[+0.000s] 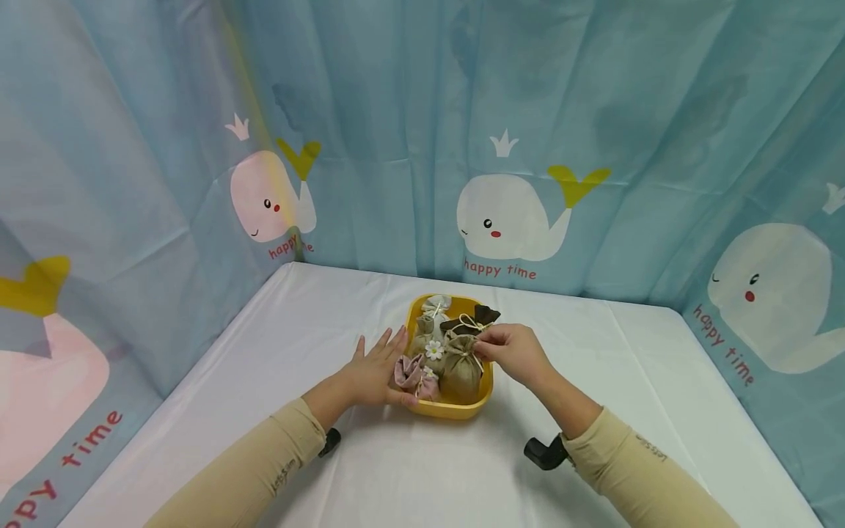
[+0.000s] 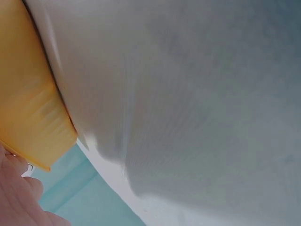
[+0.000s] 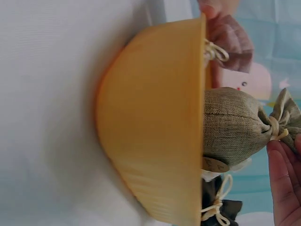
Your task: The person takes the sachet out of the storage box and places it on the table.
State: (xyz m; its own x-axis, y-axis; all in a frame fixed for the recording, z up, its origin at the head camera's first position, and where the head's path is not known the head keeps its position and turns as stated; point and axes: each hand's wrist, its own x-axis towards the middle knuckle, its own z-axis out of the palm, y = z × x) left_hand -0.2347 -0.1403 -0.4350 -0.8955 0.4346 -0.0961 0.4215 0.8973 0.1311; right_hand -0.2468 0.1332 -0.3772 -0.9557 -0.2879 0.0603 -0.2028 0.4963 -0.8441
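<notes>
Yellow bowl point(image 1: 452, 408) sits mid-table on the white cloth point(image 1: 594, 381), packed with little drawstring pouches. Right hand point(image 1: 513, 352) is at the bowl's right rim, fingers curled in, pinching the tied neck of the olive burlap pouch point(image 1: 461, 372), which stands upright in the near right part of the bowl. From the right wrist view that pouch bulges above the rim, its cream cord knotted just by the fingertips point(image 3: 282, 160). Left hand point(image 1: 376, 374) lies against the bowl's left side, fingers straight and spread, thumb touching the pink pouch point(image 1: 411, 374) at the near left; it presses rather than grips. A dark brown pouch point(image 1: 477, 318) sits at the far right of the bowl, a pale one point(image 1: 436, 303) at the far edge, and a white daisy tag point(image 1: 433, 349) in the middle. Whale-print blue curtain point(image 1: 515, 147) hangs behind the table, reading "happy time".
</notes>
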